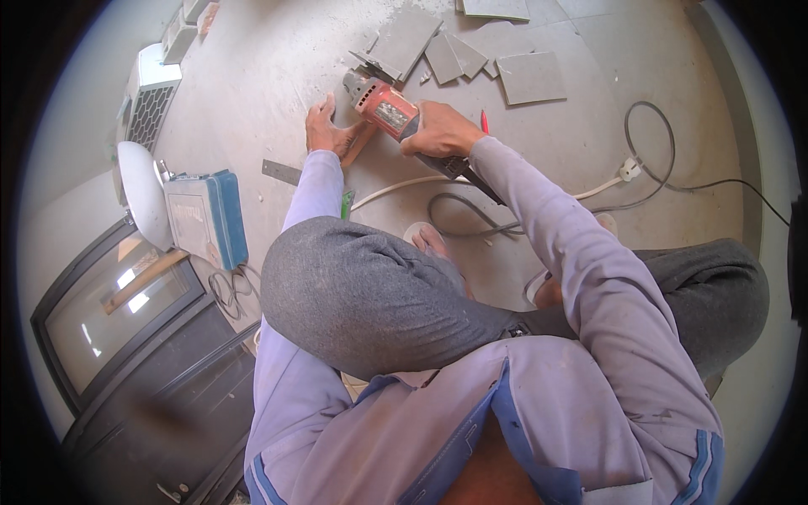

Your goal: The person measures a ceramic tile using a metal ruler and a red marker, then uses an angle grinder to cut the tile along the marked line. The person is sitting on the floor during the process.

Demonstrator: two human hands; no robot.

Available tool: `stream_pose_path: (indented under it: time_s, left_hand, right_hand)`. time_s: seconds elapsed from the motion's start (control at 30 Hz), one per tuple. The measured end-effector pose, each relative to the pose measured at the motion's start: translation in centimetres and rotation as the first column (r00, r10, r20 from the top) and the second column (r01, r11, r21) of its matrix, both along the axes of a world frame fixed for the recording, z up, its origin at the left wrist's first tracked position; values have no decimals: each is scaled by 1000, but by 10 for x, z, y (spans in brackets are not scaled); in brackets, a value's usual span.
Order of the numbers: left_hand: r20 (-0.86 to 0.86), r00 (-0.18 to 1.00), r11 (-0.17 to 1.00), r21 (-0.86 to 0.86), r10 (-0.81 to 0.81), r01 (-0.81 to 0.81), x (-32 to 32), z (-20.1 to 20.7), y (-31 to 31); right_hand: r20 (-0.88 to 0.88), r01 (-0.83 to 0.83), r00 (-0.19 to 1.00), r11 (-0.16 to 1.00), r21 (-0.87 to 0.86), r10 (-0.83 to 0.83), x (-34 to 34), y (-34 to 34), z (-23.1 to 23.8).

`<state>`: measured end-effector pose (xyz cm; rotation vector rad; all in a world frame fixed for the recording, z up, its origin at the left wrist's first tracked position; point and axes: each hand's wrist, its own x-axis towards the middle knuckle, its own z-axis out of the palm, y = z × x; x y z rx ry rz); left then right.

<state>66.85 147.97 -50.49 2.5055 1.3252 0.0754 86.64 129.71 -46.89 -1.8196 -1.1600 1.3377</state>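
Observation:
My right hand (444, 129) is wrapped around the rear body of a red and black angle grinder (390, 110). The grinder's head and guard point up and left, beside a grey tile (408, 40). My left hand (330, 130) is low to the floor, just left of the tool, its thumb and fingers spread apart. An orange-brown strip (360, 145) lies between that hand and the grinder, partly hidden by both. What lies under my left palm is hidden. A metal ruler-like strip (281, 172) is by my left wrist.
Broken grey tiles (532, 77) are scattered ahead. A red pointed marker-like item (484, 122) stands by my right wrist. Cables and a white plug (629, 170) cross the floor at right. At left are a blue tool case (220, 220) and a dark framed door (126, 311).

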Motion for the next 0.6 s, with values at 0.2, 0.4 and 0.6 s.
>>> stream_pose_path:
  time_s: [0.2, 0.4, 0.6]
  left_hand:
    - [-15, 1000, 999, 30, -17, 17, 1, 1, 0]
    - [-18, 1000, 1000, 9, 4, -4, -1, -1, 4]
    - [4, 1000, 1000, 6, 0, 0, 1, -3, 5]
  right_hand:
    - [2, -3, 1000, 1000, -19, 3, -1, -2, -5]
    - [-14, -5, 1000, 1000, -25, 5, -1, -7, -4]
    - [19, 3, 1000, 1000, -10, -3, 0, -10, -5]
